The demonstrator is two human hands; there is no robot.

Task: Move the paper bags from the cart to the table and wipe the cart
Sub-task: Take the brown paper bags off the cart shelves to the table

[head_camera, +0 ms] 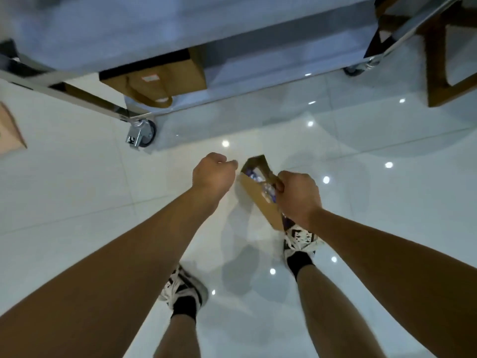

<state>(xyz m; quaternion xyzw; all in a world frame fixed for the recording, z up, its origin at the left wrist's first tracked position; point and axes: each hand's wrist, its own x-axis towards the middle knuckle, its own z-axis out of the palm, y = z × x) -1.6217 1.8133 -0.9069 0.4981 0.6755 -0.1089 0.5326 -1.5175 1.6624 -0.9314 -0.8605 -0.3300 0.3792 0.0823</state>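
Note:
My right hand (296, 196) grips the handles of a brown paper bag (260, 200), which hangs above the white floor in front of my feet; something white and purple shows inside it. My left hand (213, 173) is just left of the bag, fingers curled, holding nothing. A second brown paper bag (165, 76) with a white label lies on the lower shelf of the steel cart (258, 81), its handle hanging over the shelf edge. The cart's upper shelf (154, 19) fills the top of the view.
A cart caster (143, 133) stands at the near left corner, another caster (357, 68) at the right. A wooden chair (444, 60) is at the far right. A corner of a brown bag (10, 133) shows at the left edge. The glossy tile floor spreads around my feet.

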